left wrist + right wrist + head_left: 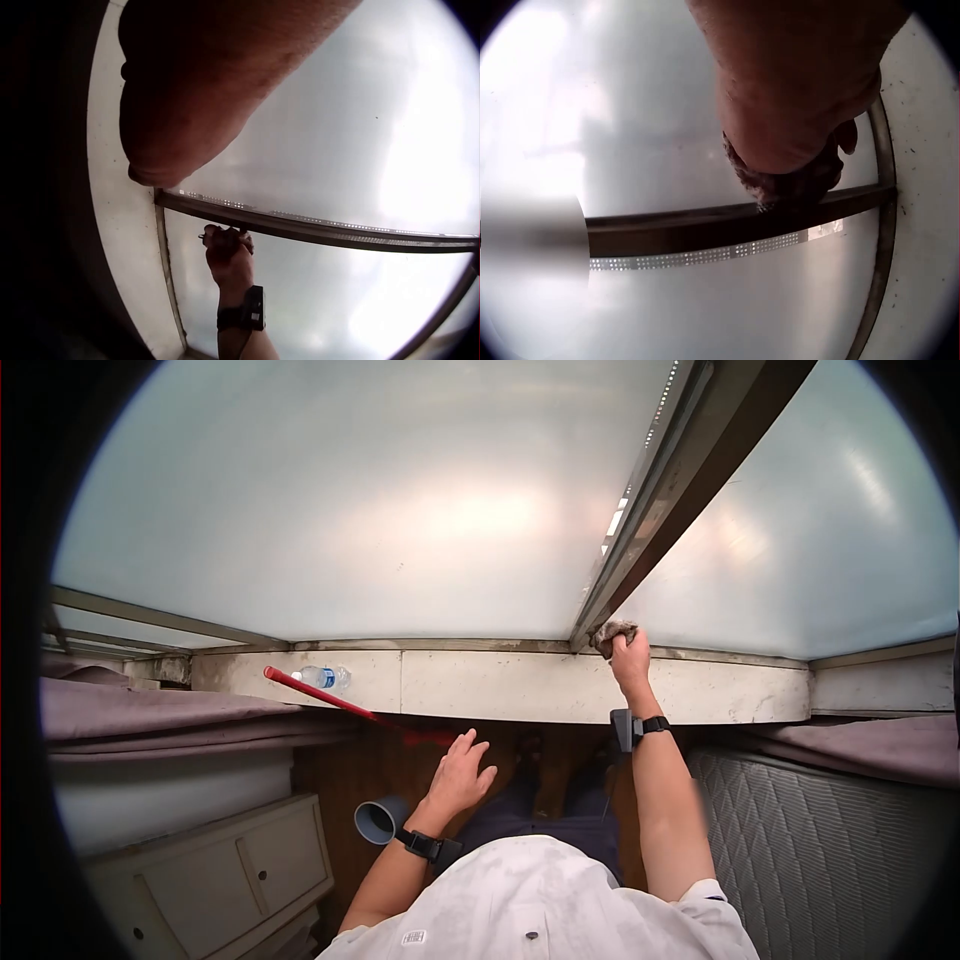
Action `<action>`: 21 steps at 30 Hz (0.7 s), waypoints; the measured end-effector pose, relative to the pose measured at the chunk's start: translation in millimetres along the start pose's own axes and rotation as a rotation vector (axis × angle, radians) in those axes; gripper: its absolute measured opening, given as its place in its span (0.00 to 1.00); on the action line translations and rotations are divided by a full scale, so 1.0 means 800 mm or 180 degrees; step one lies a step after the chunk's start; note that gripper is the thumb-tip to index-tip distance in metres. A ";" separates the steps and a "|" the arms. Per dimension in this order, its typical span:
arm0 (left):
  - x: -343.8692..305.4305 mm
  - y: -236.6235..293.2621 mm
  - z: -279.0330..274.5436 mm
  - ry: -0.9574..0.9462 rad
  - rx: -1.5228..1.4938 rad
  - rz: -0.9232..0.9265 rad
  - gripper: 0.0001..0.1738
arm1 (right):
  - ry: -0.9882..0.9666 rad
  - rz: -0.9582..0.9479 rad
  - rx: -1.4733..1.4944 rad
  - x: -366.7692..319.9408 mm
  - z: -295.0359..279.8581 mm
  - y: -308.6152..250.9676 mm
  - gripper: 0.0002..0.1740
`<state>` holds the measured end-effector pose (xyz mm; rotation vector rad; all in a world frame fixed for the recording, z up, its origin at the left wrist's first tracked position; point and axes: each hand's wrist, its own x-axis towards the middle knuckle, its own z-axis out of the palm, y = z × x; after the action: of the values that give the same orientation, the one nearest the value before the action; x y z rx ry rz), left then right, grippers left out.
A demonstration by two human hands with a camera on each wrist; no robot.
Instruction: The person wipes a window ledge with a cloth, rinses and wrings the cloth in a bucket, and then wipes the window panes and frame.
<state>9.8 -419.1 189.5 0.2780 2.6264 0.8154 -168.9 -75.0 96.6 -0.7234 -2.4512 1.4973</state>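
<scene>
My right hand (pixel 630 658) grips a crumpled, dirty grey-brown cloth (pixel 612 637) at the foot of the upright window frame bar (pixel 660 490). In the right wrist view the bunched cloth (pixel 754 184) sits right at the dark bar, under the curled fingers. My left hand (pixel 462 772) hangs in front of the sill, fingers spread and holding nothing. Seen from the left wrist, the right hand (pixel 231 259) is up against the bar with the cloth, and the left hand (pixel 187 97) looms dark in the foreground.
On the white window sill (pixel 500 685) lie a plastic bottle (pixel 325 677) and a long red handle (pixel 320 695) jutting over the edge. Below are a grey-blue bucket (pixel 380 820) and a pale cabinet (pixel 230 875). A grey quilted mattress (pixel 810 850) stands at right; mauve curtains (pixel 170 720) hang by the sill.
</scene>
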 end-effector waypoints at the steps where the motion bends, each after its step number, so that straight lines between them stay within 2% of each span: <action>1: 0.000 0.001 -0.001 0.0005 0.0005 -0.0009 0.30 | -0.0131 0.0260 -0.0054 0.004 0.001 0.031 0.18; 2: 0.000 0.003 -0.003 0.0005 0.0006 0.0011 0.30 | -0.0263 0.0517 -0.0110 0.006 -0.001 0.060 0.18; 4: 0.000 0.005 -0.002 0.0018 -0.0003 0.0018 0.30 | -0.0252 0.0283 -0.0341 0.006 -0.017 0.118 0.17; 6: 0.002 0.006 -0.001 -0.0024 -0.0017 0.0053 0.30 | -0.0339 0.0983 0.0458 -0.031 -0.065 0.077 0.16; 7: 0.004 0.006 0.000 0.0001 -0.0034 0.0027 0.30 | -0.0294 0.1189 0.0686 -0.043 -0.085 0.081 0.16; 11: 0.017 0.003 0.000 -0.0057 -0.0053 0.0132 0.30 | -0.0023 0.1615 0.0561 -0.106 -0.171 0.149 0.16; 14: 0.027 -0.001 0.004 0.0022 0.0007 0.0259 0.29 | 0.0222 0.1994 0.0500 -0.175 -0.234 0.216 0.14; 16: 0.040 0.003 -0.001 -0.0347 -0.0083 0.0289 0.28 | 0.0405 0.2330 0.0462 -0.233 -0.273 0.261 0.15; 19: 0.055 0.017 -0.013 -0.0452 -0.0179 0.0354 0.27 | 0.0418 0.2909 0.0085 -0.325 -0.322 0.282 0.12; 20: 0.061 0.018 -0.014 -0.0512 -0.0180 0.0415 0.27 | 0.0479 0.2937 0.0140 -0.357 -0.333 0.312 0.18; 21: 0.064 0.023 -0.020 -0.0484 -0.0235 0.0460 0.26 | 0.0568 0.3234 0.0199 -0.388 -0.344 0.339 0.17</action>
<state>-42.1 -396.7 197.1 0.4943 2.4509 0.8987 292.2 90.2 21.3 -2.1732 -1.9192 1.6168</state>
